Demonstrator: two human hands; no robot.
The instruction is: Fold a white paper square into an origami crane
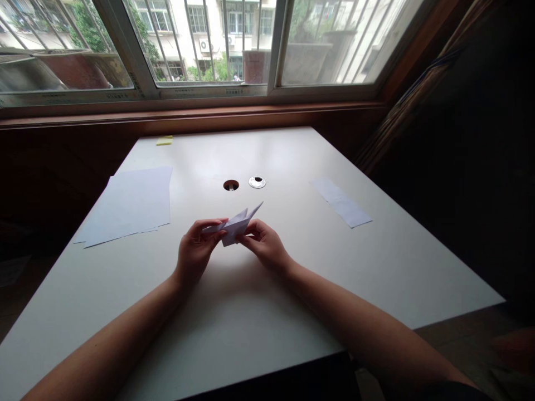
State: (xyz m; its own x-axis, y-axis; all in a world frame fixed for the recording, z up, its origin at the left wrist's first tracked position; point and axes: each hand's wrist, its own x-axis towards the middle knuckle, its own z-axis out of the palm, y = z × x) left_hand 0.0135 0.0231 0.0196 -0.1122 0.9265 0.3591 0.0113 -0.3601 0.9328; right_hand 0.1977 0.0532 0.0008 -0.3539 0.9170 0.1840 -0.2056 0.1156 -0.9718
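Note:
A small folded white paper shape (236,224) with pointed flaps is held just above the white table (251,312), near its middle. My left hand (195,250) pinches its left side with thumb and fingers closed. My right hand (263,243) pinches its lower right edge, fingers closed on the paper. Both forearms reach in from the near edge of the table.
A stack of white sheets (129,205) lies at the left. A paper strip (341,203) lies at the right. A cable hole (230,185) and its round cap (257,182) sit beyond my hands. Yellow sticky notes (164,141) lie at the far edge under the window.

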